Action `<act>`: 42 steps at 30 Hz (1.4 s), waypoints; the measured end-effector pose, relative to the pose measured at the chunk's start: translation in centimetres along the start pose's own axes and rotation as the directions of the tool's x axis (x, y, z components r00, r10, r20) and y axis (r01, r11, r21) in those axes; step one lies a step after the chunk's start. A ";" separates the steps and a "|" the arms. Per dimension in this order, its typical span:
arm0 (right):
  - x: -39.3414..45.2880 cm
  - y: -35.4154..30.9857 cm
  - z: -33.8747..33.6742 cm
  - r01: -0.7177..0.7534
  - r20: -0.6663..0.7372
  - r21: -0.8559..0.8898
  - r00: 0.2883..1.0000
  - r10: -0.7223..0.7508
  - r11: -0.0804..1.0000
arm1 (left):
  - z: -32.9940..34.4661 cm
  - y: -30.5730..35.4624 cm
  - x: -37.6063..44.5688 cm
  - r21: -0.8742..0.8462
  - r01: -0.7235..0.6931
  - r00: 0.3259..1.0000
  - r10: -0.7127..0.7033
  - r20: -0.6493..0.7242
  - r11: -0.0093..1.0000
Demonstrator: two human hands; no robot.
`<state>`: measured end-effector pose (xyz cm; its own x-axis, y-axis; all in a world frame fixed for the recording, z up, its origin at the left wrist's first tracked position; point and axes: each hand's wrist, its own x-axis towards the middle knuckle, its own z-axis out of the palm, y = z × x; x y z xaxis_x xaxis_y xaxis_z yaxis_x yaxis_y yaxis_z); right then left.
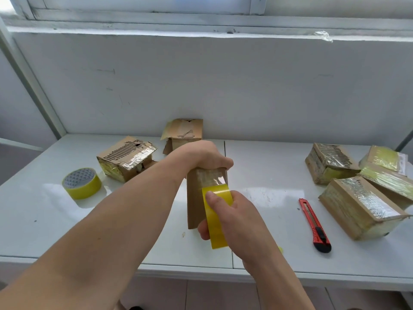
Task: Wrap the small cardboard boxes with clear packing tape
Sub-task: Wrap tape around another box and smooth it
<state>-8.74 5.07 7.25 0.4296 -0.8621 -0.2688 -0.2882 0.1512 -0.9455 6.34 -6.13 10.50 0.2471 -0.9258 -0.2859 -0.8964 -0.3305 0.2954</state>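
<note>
At the center of the white table (257, 175) a small cardboard box (196, 198) stands upright on end, and the left hand (201, 153) clamps over its top, fingers curled down around the upper edge. The right hand (234, 215) grips a roll of yellowish clear tape (215, 218) against the box's near face, thumb pressed on the roll's outer band and the other fingers wrapped through beneath it; a shiny strip of tape (212, 179) runs from the roll up to the box top. At about 9 o'clock from the box a second tape roll (81, 183) lies flat on the table. At 10 o'clock sits a torn box (126, 158) with tape on parts of it, and at 12 o'clock, against the wall (223, 86), another box (183, 133) with a loose flap. At 3 o'clock 3 taped boxes cluster together: 1 farther back (330, 163), 1 at the far right (388, 171) and 1 nearer (359, 206). A red box cutter (314, 224) lies on the table at about 4 o'clock, between the held box and that cluster, touching neither.
</note>
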 end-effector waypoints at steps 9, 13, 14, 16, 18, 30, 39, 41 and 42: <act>-0.1 4.0 1.4 -0.176 -0.014 -0.010 0.984 0.176 0.984 | 0.1 -2.4 3.1 -0.092 0.039 0.999 -0.041 -0.025 0.995; 1.1 4.3 1.1 -0.170 -0.025 -0.003 0.985 0.169 0.986 | 0.7 -2.9 4.6 -0.071 0.029 0.999 -0.032 -0.033 0.997; 1.3 4.4 1.2 -0.182 -0.022 -0.006 0.983 0.182 0.983 | 1.3 -3.3 5.2 -0.052 0.044 0.999 -0.045 -0.023 0.998; 1.7 4.9 1.7 -0.219 -0.006 -0.006 0.976 0.219 0.976 | 2.9 -4.3 6.5 -0.001 0.071 0.997 -0.071 -0.033 0.998; 2.2 5.4 2.0 -0.227 0.002 0.000 0.974 0.227 0.974 | 4.2 -4.7 7.0 0.024 0.080 0.993 -0.078 -0.086 0.997; 2.1 5.6 2.0 -0.204 -0.009 0.014 0.979 0.204 0.979 | 7.4 -3.6 4.0 0.386 -0.129 0.751 0.344 -0.563 0.913; 1.1 6.5 1.4 -0.100 0.085 0.026 0.992 0.097 0.995 | 9.9 -3.7 -2.3 -0.006 -0.067 0.968 0.064 -0.242 0.998; 0.9 6.7 1.4 -0.101 0.081 0.014 0.992 0.100 0.995 | 9.8 -3.6 -2.2 -0.027 -0.079 0.962 0.069 -0.263 0.997; 0.8 6.6 1.4 -0.104 0.087 0.018 0.991 0.102 0.994 | 9.6 -3.5 -2.1 -0.020 -0.076 0.964 0.068 -0.257 0.997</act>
<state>-9.09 6.07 0.58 0.4704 -0.7970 -0.3788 -0.3162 0.2484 -0.9156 5.40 -1.27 1.31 0.2716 -0.9622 -0.0209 -0.9050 -0.2627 0.3347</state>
